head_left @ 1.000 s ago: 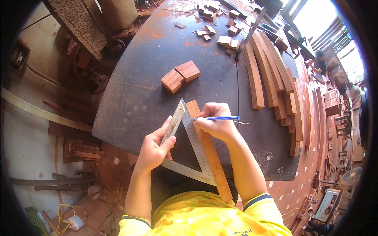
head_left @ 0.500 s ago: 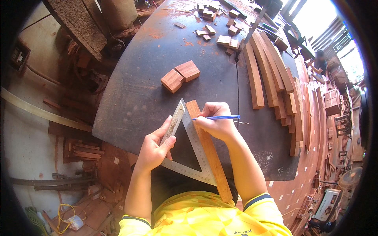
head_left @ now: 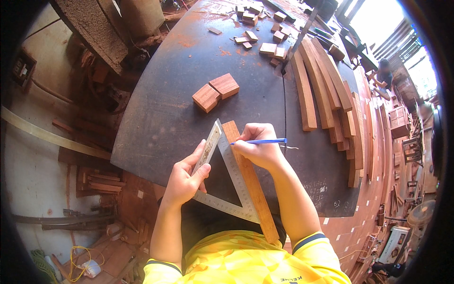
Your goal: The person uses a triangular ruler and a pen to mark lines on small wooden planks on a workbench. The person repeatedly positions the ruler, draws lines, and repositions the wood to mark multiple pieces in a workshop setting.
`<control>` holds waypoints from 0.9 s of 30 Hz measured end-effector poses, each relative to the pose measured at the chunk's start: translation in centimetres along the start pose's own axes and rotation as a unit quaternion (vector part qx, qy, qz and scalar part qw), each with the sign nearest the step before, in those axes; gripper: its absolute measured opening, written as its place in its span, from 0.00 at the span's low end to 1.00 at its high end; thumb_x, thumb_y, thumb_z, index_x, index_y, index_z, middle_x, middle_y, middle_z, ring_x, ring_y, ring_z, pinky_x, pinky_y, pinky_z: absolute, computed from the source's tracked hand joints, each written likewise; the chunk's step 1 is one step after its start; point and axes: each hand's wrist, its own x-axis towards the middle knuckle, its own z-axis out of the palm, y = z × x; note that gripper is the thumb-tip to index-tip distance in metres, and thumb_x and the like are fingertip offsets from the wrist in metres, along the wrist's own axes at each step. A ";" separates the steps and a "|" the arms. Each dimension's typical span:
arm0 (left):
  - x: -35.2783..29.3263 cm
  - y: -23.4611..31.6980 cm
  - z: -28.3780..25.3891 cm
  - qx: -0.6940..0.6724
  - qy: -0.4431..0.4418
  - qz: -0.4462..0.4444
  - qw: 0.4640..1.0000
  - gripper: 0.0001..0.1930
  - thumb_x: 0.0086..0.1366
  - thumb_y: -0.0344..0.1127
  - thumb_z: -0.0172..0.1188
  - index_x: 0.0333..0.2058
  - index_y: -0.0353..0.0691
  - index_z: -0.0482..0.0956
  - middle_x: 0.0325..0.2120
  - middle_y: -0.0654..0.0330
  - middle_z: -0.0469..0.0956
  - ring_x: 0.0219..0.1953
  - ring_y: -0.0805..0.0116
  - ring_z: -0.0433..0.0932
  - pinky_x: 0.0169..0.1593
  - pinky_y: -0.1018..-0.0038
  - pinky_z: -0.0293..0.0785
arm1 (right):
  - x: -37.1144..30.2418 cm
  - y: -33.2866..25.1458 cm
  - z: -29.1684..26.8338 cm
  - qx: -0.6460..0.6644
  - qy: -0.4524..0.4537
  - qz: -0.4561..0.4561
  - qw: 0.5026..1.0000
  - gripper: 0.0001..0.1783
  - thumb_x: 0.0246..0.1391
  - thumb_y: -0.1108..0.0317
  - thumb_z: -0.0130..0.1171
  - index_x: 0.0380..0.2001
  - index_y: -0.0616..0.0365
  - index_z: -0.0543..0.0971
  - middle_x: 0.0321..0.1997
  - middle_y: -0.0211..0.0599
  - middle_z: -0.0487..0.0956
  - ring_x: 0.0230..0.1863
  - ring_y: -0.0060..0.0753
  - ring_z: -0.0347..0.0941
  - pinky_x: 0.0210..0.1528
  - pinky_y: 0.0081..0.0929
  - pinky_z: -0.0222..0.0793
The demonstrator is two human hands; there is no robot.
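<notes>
The right hand (head_left: 257, 147) is pinching a blue pen (head_left: 269, 141) from where I'm standing, fingers bunched tight, tip sitting by the left edge of a narrow wooden strip (head_left: 252, 189), close to its far end. That strip is lying just left of the pen hand's wrist, its long axis running from the person's yellow shirt (head_left: 227, 258) outward and a bit left, far end over the dark table (head_left: 156, 123). The left hand (head_left: 187, 179) is gripping the thick side of a metal set square (head_left: 221, 207), thumb on top, and the square's ruled side is running right along the strip's left edge. So the right hand is definitely the nearer one, its fingertips overlapping the wood; can't tell if they're pressing. Two reddish blocks (head_left: 206, 98) are sitting further out, well apart from both hands.
</notes>
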 end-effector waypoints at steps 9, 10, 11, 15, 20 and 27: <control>0.0 -0.1 0.0 0.006 0.001 0.004 1.000 0.32 0.74 0.30 0.62 0.74 0.38 0.65 0.31 0.65 0.76 0.24 0.80 0.73 0.25 0.81 0.76 | 0.0 0.2 0.0 -0.012 0.002 -0.004 1.000 0.12 0.48 0.75 0.72 0.19 0.62 0.77 0.22 0.29 0.81 0.25 0.13 0.73 0.26 0.19 0.66; 0.0 0.0 0.1 0.007 0.001 0.004 1.000 0.32 0.74 0.30 0.62 0.74 0.38 0.65 0.31 0.65 0.76 0.24 0.80 0.73 0.25 0.81 0.76 | 0.0 0.4 0.0 -0.008 0.007 -0.008 1.000 0.12 0.49 0.76 0.72 0.19 0.62 0.77 0.22 0.30 0.81 0.25 0.13 0.73 0.25 0.19 0.66; -0.1 -0.1 0.1 0.006 -0.001 0.003 1.000 0.32 0.74 0.30 0.62 0.74 0.38 0.65 0.30 0.65 0.76 0.24 0.80 0.73 0.25 0.81 0.76 | -0.1 0.6 -0.1 0.004 0.006 -0.001 1.000 0.12 0.49 0.76 0.71 0.19 0.62 0.77 0.22 0.30 0.80 0.25 0.13 0.73 0.25 0.19 0.66; -0.1 -0.2 0.0 0.008 -0.002 0.005 1.000 0.32 0.74 0.30 0.62 0.74 0.39 0.65 0.30 0.65 0.76 0.24 0.80 0.73 0.25 0.81 0.75 | 0.2 1.4 -0.3 0.032 -0.001 0.009 0.999 0.11 0.50 0.77 0.68 0.20 0.61 0.75 0.22 0.31 0.80 0.23 0.14 0.74 0.24 0.20 0.66; -0.1 -0.2 -0.2 -0.002 -0.011 0.001 1.000 0.31 0.73 0.28 0.62 0.73 0.38 0.66 0.34 0.65 0.78 0.32 0.78 0.74 0.27 0.79 0.78 | 0.3 0.9 -0.8 0.053 -0.012 0.042 0.998 0.13 0.49 0.70 0.68 0.20 0.61 0.72 0.20 0.29 0.76 0.24 0.15 0.69 0.25 0.23 0.65; -0.1 -0.4 -0.2 -0.004 -0.012 0.011 1.000 0.31 0.73 0.27 0.61 0.73 0.36 0.65 0.33 0.65 0.77 0.32 0.79 0.74 0.26 0.80 0.77 | -0.1 -0.4 -1.7 0.105 -0.065 0.078 0.989 0.10 0.53 0.70 0.64 0.24 0.61 0.74 0.22 0.31 0.77 0.22 0.20 0.75 0.25 0.24 0.69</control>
